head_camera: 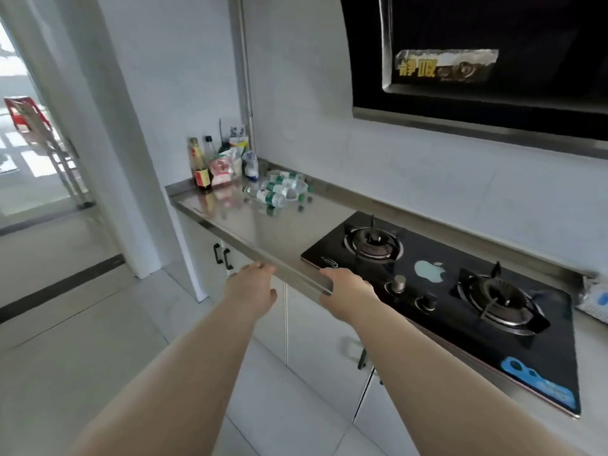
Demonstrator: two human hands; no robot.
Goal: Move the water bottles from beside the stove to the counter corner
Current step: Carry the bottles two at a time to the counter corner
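Your hands, left (251,284) and right (345,291), hang loose and empty at the steel bench (269,235) edge, while clear green-labelled plastic water bottles (279,190) lie, seemingly four, near the far corner; judge whether any need nudging closer.

Clear water bottles (275,191) with green-and-white labels, steel-grey counter (263,232), glossy black stove (460,301) with blue stickers, dark, perhaps brown, sauce bottle (199,164)
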